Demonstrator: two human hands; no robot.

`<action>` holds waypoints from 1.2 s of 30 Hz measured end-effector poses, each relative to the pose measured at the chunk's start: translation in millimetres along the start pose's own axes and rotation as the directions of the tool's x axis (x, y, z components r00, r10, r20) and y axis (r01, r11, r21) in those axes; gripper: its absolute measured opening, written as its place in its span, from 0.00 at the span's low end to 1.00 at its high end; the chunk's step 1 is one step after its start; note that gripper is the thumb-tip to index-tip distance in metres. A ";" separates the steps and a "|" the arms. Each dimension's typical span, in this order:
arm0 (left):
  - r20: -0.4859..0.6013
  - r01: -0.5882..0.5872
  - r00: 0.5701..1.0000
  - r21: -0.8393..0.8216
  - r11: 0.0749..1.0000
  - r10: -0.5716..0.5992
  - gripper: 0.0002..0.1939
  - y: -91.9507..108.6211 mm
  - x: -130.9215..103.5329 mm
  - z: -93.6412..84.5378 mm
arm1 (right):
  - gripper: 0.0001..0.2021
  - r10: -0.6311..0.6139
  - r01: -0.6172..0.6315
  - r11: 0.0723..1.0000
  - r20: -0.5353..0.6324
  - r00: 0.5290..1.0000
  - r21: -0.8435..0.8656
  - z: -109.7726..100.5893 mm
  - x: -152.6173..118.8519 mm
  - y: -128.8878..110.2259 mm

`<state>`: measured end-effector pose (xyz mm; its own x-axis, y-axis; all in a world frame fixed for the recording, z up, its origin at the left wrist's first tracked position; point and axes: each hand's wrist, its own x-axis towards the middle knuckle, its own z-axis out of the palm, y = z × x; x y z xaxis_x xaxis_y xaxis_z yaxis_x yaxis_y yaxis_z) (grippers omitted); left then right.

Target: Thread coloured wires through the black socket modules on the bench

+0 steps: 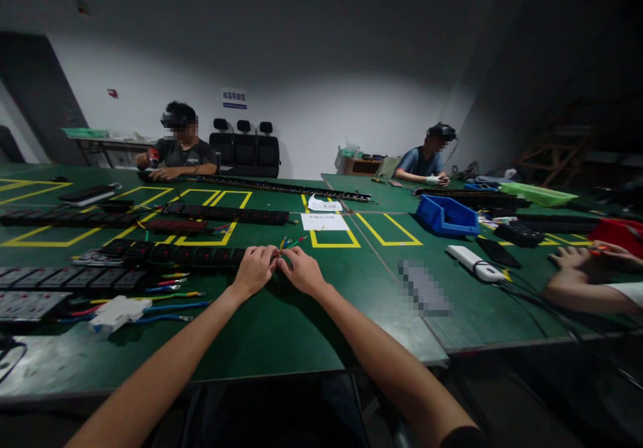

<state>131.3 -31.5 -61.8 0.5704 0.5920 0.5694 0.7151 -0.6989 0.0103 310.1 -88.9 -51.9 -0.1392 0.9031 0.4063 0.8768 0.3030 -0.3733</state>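
My left hand [255, 271] and my right hand [302, 271] meet at the right end of a black power strip [185, 254] on the green table. Both are closed, fingertips pinched together around thin coloured wires [297, 242] that stick out beyond them. Green, yellow and blue show on these wires, with a red piece near one tip. My left fingers also rest against the strip's end. Exactly where each fingertip grips is hidden.
More power strips [105, 279] with loose wire ends lie left. A white connector block [119, 314] sits near the front edge. To the right are a blue bin [446, 215], a white power bank [475, 262] and a co-worker's hands [575, 264]. Two people sit across the table.
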 end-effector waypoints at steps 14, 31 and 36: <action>-0.078 0.041 0.996 0.024 0.999 -0.039 0.06 5.7 -3.1 -11.5 | 0.15 -0.018 0.018 1.000 -0.009 1.000 -0.023 -0.9 1.2 3.1; -0.033 0.027 0.999 0.022 0.999 -0.027 0.06 2.2 -2.5 -9.3 | 0.13 -0.013 0.012 1.000 -0.053 0.999 -0.018 0.1 3.6 0.9; -0.036 0.032 0.999 0.000 1.000 -0.032 0.05 1.8 -1.5 -8.6 | 0.12 0.002 -0.003 1.000 -0.031 1.000 -0.030 -1.5 3.9 -1.3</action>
<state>128.2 -37.1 -55.5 0.5328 0.5990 0.5978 0.7328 -0.6798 0.0281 309.2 -86.2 -48.7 -0.1232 0.8940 0.4308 0.8907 0.2910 -0.3492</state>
